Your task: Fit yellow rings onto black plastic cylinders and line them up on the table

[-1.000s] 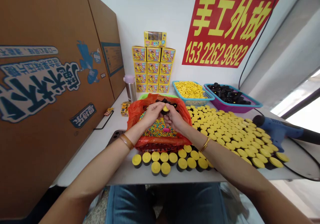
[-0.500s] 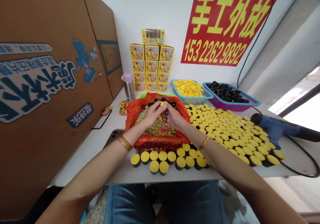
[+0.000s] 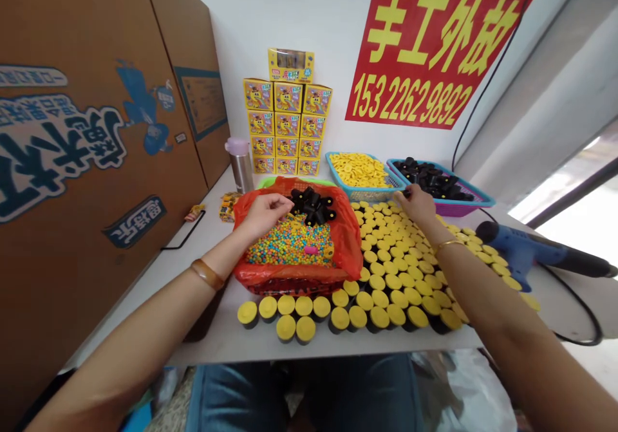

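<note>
You're hovering over a heap of black tubes (image 3: 311,205) sitting on candy beads (image 3: 290,245) in an orange plastic bag (image 3: 347,239). Your left hand (image 3: 264,215) is curled just beside the heap, can't tell if it's holding anything. Your right hand (image 3: 418,203) is pinching narrow at a purple basket (image 3: 456,208), grip unclear, above rows of yellow-capped tubes (image 3: 391,284).

Left hand (image 3: 264,214) open, just beside a small pile of black tubes (image 3: 311,205), tubes lying on tiny bright candy balls (image 3: 290,246), right hand (image 3: 416,203) reaching to a purple basket (image 3: 463,208), basket full of more black tubes (image 3: 429,181)
</note>
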`<move>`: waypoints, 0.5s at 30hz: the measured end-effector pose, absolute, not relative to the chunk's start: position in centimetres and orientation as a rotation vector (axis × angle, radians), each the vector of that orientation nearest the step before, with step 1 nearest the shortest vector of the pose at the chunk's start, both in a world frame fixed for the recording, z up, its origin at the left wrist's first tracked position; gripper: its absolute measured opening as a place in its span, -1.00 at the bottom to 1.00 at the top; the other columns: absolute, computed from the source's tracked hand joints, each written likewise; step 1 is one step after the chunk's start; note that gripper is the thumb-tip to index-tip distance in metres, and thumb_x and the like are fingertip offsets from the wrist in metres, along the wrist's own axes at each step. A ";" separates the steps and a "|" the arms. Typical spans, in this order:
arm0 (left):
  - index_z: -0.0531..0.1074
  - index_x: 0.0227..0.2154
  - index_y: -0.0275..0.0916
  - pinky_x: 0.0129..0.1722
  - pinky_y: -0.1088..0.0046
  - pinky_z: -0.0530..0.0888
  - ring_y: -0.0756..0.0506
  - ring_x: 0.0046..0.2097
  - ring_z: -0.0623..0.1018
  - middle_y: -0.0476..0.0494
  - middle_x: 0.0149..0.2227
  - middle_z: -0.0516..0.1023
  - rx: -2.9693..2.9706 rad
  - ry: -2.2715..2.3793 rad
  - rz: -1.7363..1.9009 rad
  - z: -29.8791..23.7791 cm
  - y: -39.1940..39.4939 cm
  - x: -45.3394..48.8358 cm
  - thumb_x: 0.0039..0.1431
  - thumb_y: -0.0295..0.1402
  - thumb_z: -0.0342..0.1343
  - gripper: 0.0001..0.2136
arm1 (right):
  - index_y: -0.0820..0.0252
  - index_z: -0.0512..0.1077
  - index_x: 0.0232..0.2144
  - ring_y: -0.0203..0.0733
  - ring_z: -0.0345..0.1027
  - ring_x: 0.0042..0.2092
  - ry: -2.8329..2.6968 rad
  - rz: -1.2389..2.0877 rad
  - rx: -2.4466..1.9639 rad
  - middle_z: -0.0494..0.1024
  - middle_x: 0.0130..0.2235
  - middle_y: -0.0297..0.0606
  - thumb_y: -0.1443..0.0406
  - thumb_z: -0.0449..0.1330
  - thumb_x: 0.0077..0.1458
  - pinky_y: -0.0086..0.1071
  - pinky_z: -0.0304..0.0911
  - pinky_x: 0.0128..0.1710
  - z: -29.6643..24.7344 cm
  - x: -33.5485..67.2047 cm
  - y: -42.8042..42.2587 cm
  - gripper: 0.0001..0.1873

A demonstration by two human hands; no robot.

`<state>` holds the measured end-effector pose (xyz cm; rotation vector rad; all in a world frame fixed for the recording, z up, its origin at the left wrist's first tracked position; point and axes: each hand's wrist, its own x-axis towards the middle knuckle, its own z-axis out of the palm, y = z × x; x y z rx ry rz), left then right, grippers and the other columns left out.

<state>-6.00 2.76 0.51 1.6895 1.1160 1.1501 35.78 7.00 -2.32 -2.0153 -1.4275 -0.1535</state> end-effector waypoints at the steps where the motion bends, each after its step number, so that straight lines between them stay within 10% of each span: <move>1: 0.52 -0.42 -0.30 -0.49 0.48 0.31 0.02 -0.52 0.39 -0.02 -0.55 0.45 1.691 1.133 1.153 0.5 3.2 -6.3 -0.02 -0.25 0.23 -0.81 | 0.40 0.46 -0.02 0.13 0.44 -0.09 -1.477 -0.148 -2.085 0.58 -0.16 0.15 0.10 0.14 0.16 -0.17 0.26 -0.11 -2.9 37.5 7.8 -0.50; 15: 0.58 -0.45 -0.24 -0.21 0.44 0.41 -0.11 -0.29 0.54 -0.15 -0.35 0.64 2.280 1.592 0.733 -0.4 10.4 -7.7 -0.06 -0.51 0.10 -0.84 | 0.55 0.52 -0.06 0.02 0.47 -0.15 -1.719 0.021 -2.328 0.52 -0.10 0.41 0.33 0.01 0.23 -0.25 0.13 -0.27 -5.1 40.9 10.7 -0.59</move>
